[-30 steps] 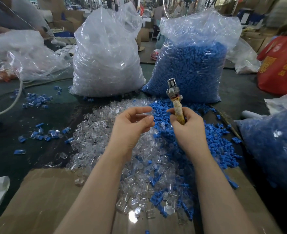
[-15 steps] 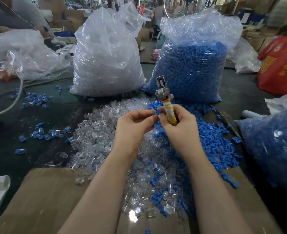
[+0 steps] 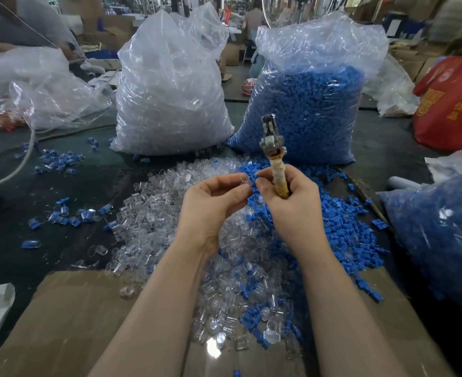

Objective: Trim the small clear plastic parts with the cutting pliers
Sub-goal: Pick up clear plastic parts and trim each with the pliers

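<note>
Since the frame half a second earlier we note that the cutting pliers (image 3: 272, 148) have swung from a leftward lean to near upright, while the two hands remain together at the centre; a second ago they stood apart. In the head view, the right hand (image 3: 289, 202) grips the pliers by their tape-wrapped handles, fingers curled round them, the metal head pointing up and away in front of the bag of blue parts (image 3: 306, 110). We cannot tell whether the cutting jaws are parted. The right thumb and forefinger reach left to meet the left hand (image 3: 211, 205), whose fingers are curled and pinch a small clear part (image 3: 247, 180) at the fingertips; the part is faint and we cannot make out its shape. Both hands are raised above the pile of clear parts (image 3: 153, 210), which spreads over the dark table (image 3: 12, 254) and onto the cardboard sheet (image 3: 61, 322) nearest us. A pile of blue parts (image 3: 341, 227) lies just to the right of the clear pile, the two mixing where they touch. Behind the clear pile stands a bag of clear parts (image 3: 170, 99), beside the blue bag. Scattered blue pieces (image 3: 61, 216) lie on the table to the left, a second blue-filled bag (image 3: 442, 240) sits at the right edge, and a red bag (image 3: 452, 104) stands behind it.
</note>
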A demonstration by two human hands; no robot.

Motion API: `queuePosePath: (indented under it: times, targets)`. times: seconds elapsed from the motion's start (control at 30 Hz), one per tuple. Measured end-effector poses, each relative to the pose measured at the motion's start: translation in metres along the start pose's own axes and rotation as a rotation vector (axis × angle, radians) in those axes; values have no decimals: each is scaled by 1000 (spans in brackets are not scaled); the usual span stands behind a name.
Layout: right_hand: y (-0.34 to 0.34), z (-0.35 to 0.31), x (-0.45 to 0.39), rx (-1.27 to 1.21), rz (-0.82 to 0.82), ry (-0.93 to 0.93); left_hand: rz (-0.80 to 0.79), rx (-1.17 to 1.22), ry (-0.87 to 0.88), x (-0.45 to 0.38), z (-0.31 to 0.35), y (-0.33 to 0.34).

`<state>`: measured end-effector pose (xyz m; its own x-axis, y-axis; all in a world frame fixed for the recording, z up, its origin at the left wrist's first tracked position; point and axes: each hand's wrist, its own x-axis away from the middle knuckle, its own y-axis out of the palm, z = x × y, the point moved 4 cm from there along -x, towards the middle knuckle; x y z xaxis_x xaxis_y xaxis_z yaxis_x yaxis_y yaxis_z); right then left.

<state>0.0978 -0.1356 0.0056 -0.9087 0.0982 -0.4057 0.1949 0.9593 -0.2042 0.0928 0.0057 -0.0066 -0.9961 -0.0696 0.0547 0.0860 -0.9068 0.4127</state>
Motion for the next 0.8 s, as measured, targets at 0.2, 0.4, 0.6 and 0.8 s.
queuePosePath:
  times: [0.2,0.4,0.6,0.8]
  targets:
    - [-3,-3,-1,-69,18,-9,-26,14,6,-2,2,-3]
    - [-2,-2,-1,-37,6,-20,-36,10,17,-1,1,0]
    - [1,-2,-1,13,-11,-36,-40,14,32,0,2,2]
    - [2,-2,0,44,-22,-42,-51,-48,79,2,6,2]
